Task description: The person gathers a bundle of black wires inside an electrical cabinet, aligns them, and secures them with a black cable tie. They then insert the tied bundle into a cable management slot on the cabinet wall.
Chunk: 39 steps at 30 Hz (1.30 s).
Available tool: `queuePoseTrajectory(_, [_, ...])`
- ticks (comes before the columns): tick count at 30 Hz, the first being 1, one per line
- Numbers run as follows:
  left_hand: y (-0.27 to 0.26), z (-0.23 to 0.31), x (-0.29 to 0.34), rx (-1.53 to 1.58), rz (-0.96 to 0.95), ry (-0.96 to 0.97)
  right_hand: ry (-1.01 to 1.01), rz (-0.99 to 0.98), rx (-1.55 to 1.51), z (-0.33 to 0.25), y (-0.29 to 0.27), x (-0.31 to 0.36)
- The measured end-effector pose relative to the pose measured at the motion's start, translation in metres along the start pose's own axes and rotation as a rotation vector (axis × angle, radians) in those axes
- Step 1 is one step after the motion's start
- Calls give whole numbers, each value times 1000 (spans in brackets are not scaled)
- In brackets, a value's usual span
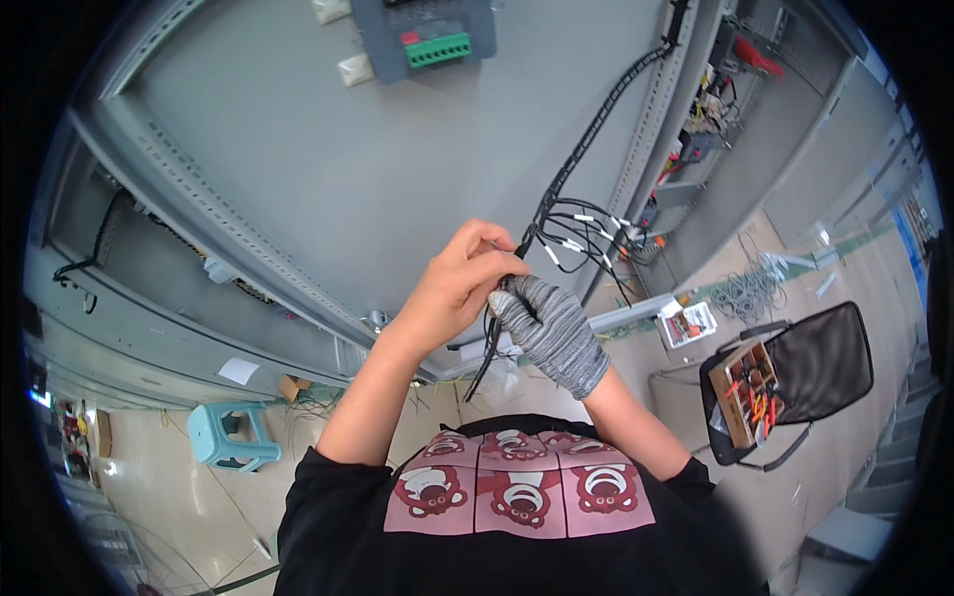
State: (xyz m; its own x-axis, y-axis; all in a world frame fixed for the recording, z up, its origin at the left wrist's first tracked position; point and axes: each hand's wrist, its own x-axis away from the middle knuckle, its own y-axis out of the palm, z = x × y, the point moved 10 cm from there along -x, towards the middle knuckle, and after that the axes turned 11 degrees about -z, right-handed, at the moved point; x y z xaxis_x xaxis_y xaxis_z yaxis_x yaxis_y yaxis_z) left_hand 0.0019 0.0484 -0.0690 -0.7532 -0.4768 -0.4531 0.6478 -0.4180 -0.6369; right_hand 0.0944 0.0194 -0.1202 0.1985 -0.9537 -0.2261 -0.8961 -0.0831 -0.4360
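A black wire bundle [594, 129], wrapped in spiral sleeving, runs down from the upper right of the cabinet door to my two hands. Bare and closed in a pinch, my left hand [452, 283] holds the bundle near its lower end, thumb and forefinger together. Just to the right, my right hand [552, 336], in a grey knit glove with bare fingertips, is closed around the same bundle. Several loose black wires with white marker sleeves [581, 243] fan out above the glove. The bundle's tail hangs below my hands; the exact spot between my fingertips is hidden.
Overhead, a device with a green terminal block [437, 50] is fixed to the grey panel [348, 149]. A blue stool [214, 435] stands lower left. To the right, a black chair [825, 363] bears a wooden tool box [733, 402], near a white box [688, 324] and loose wire coils [745, 293].
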Motion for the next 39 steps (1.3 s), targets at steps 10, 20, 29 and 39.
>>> queuePoseTrajectory(10, [90,-70,22,1424,313,-487,-5,263,-346,44,-30,19])
queuePoseTrajectory(20, [61,-80,52,786,406,-593,47,331,-169,48,-48,26])
queuePoseTrajectory(29, [38,-12,-10,241,210,-375,169,126,618,4,-28,37])
queuePoseTrajectory(39, [46,-44,-20,393,58,-418,-268,157,701,-57,-54,37])
